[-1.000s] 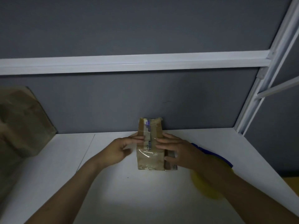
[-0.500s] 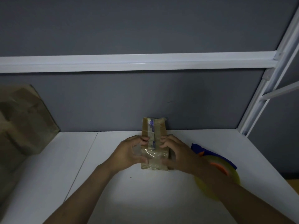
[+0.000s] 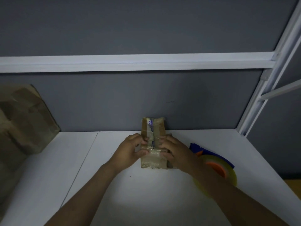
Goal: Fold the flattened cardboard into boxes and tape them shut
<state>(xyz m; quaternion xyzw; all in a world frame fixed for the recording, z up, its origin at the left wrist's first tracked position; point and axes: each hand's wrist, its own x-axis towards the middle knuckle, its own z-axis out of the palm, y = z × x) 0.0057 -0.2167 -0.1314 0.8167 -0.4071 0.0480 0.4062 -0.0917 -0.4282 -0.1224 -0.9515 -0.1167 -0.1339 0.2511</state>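
- Dim white table [image 3: 65, 168]: the box [image 3: 154, 128] stands centre, against the grey partition [image 3: 114, 103]
- Your left hand [image 3: 130, 150] and right hand [image 3: 176, 150] both clasp it, fingers curled over its top
- Uneven pressing may wrinkle the tape [image 3: 154, 158]; your right forearm could nudge the tape dispenser [image 3: 218, 167]

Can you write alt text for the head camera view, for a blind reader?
The left hand and right hand grip a small taped cardboard box on a white table. A tape roll lies at the right, brown cardboard at the far left.
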